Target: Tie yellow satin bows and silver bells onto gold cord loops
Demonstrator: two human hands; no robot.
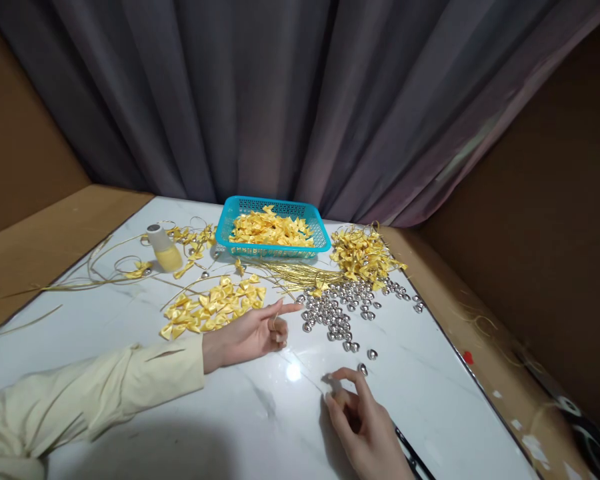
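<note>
My left hand reaches over the table from a cream sleeve. Its index finger stretches to the edge of a spread of silver heart-shaped beads, while the other fingers curl in. A thin pale line shows by the thumb; what it is I cannot make out. Close to the front, my right hand hovers with thumb and index finger bent and apart, nothing visible between them. Just beyond it lies a single silver bead. Yellow satin bows lie scattered behind my left wrist.
A blue basket holds more yellow bows at the back. Gold cords lie before it, beside a heap of bows with cords. A bottle with a grey cap stands left. A black tool lies partly hidden by my right hand.
</note>
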